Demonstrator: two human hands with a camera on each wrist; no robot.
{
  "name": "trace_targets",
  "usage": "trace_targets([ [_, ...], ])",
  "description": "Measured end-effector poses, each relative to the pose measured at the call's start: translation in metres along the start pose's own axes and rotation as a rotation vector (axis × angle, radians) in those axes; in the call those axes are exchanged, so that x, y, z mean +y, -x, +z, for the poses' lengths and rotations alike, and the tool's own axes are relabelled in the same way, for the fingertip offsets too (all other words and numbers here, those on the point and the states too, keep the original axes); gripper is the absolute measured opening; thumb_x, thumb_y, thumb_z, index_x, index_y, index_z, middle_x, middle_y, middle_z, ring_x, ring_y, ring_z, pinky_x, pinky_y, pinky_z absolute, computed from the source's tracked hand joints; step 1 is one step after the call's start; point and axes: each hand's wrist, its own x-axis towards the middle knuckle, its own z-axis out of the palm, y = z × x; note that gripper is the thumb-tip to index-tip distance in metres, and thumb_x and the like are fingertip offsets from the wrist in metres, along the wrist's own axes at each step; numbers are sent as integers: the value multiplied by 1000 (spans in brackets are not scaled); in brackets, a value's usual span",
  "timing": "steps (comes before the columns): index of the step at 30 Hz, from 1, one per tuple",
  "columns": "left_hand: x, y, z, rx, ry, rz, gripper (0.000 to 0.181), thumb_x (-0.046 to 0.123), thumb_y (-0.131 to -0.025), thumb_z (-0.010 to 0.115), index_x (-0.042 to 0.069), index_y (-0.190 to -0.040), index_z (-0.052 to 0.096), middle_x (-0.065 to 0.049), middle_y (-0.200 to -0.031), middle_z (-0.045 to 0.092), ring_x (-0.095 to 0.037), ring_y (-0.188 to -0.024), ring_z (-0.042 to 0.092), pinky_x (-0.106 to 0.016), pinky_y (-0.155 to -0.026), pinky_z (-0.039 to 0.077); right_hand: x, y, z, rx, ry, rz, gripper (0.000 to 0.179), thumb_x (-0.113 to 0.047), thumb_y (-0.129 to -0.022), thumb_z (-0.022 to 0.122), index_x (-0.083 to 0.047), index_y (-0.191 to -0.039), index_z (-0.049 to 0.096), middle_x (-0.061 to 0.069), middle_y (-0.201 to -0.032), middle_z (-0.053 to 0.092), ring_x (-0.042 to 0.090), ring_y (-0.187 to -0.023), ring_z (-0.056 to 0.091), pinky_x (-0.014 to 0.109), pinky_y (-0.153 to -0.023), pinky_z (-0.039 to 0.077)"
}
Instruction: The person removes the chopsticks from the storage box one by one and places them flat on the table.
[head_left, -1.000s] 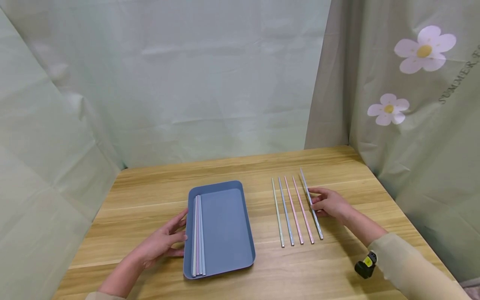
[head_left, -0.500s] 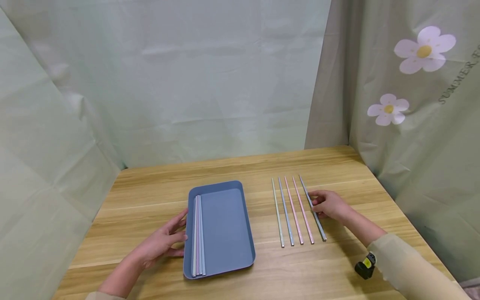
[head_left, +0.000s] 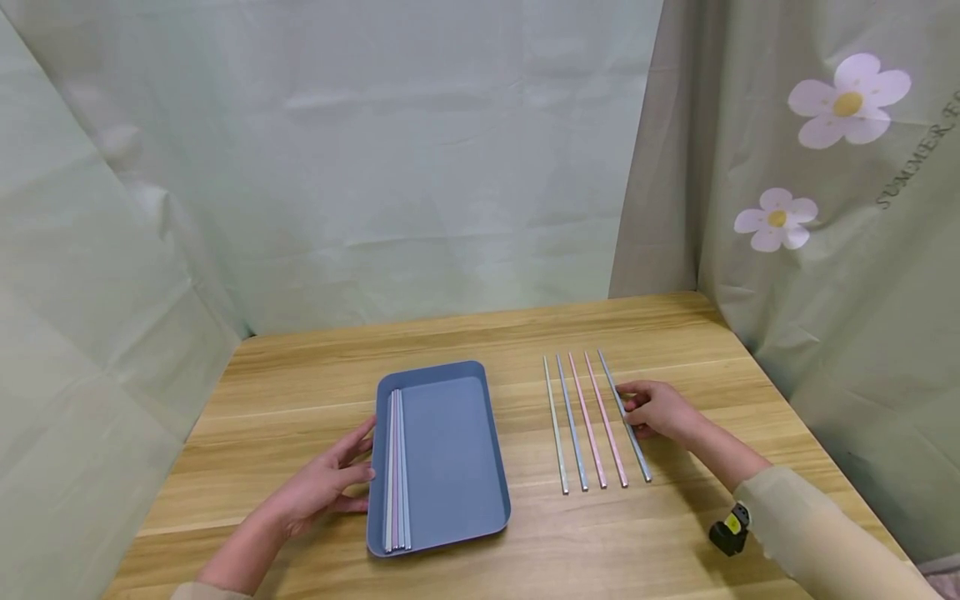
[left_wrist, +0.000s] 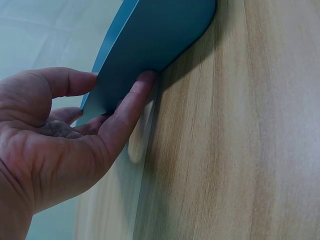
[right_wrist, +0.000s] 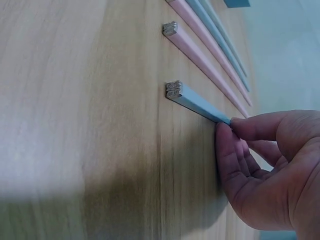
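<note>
My right hand [head_left: 660, 410] pinches a light blue chopstick [head_left: 638, 452] between thumb and fingertips, near its middle. In the right wrist view its patterned square butt end [right_wrist: 174, 89] lies close on the wood. To its left lie a pink chopstick [head_left: 607, 418], another pink chopstick [head_left: 587, 419], a blue chopstick [head_left: 572, 422] and a pale green chopstick [head_left: 556, 427], side by side. My left hand [head_left: 322, 483] touches the left wall of a blue-grey tray [head_left: 457, 467], fingers extended against it, thumb at its rim in the left wrist view. Several chopsticks [head_left: 397, 471] lie along the tray's left side.
Everything stands on a wood-grain table [head_left: 300, 383]. Pale curtains [head_left: 450, 167] hang behind it and on both sides, the right one [head_left: 825, 292] printed with flowers. A black and yellow device [head_left: 731, 531] sits at the right wrist.
The blue chopstick in the right hand has come down and its far end has drawn back beside the pink one. Over the last half second it barely moves. Left hand and tray are unmoved.
</note>
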Motion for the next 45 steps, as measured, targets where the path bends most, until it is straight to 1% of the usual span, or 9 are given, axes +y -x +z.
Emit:
trace_targets([
  [5,0,0,-1,-1,1,-1,86,7,-102,59,27,-166,5,-27,-167,3,-46,-143,34,-53,-88,57,-4,-1,-4,16,-56,-18,61,6,-93,67,13,-147,41,19,-107,58,20,-86,62,37,-70,60],
  [11,2,1,-1,1,2,1,86,7,-102,59,26,-166,5,-27,-167,3,-45,-142,36,-53,-88,57,-21,2,-4,47,-92,-69,62,1,-96,64,10,-151,38,24,-118,55,22,-88,62,39,-76,59],
  [18,3,0,0,-5,6,10,87,6,-101,58,25,-166,4,-28,-167,0,-50,-146,26,-54,-88,57,-47,3,16,65,-104,-144,58,-4,-97,66,7,-149,44,29,-130,55,28,-97,64,40,-82,58],
  [24,3,0,0,-3,2,14,87,6,-101,58,24,-166,4,-28,-167,0,-52,-146,22,-53,-88,57,-69,2,48,-27,-166,-208,58,-3,-98,65,5,-151,43,31,-139,51,31,-116,59,49,-98,53],
  [28,1,0,-1,-3,1,21,87,5,-101,58,24,-166,5,-29,-167,1,-52,-146,24,-54,-88,56,-87,0,69,-101,-205,-231,58,-3,-98,64,4,-151,43,30,-141,51,37,-123,57,53,-101,49],
  [30,1,0,-1,-3,-2,23,86,5,-101,58,23,-166,5,-29,-167,2,-51,-144,27,-53,-88,57,-95,-1,79,-125,-214,-239,57,-3,-98,64,4,-151,44,28,-140,53,39,-124,58,51,-100,50],
  [36,0,-1,-1,-1,-1,17,86,6,-101,58,23,-166,5,-28,-167,4,-47,-143,32,-53,-88,57,-113,-3,106,-184,-257,-231,55,-3,-97,65,1,-149,47,22,-136,58,41,-125,57,41,-98,53],
  [43,0,0,-1,2,7,4,86,5,-101,58,24,-166,6,-28,-167,3,-48,-144,31,-53,-88,57,-123,-6,141,-286,-317,-181,54,-1,-96,67,4,-147,49,28,-136,58,37,-124,60,44,-98,53],
  [45,1,1,0,3,8,0,86,5,-101,58,24,-166,6,-28,-167,3,-47,-143,32,-53,-88,57,-125,-7,152,-325,-331,-160,55,0,-96,66,3,-147,48,29,-137,57,40,-125,58,43,-98,53],
])
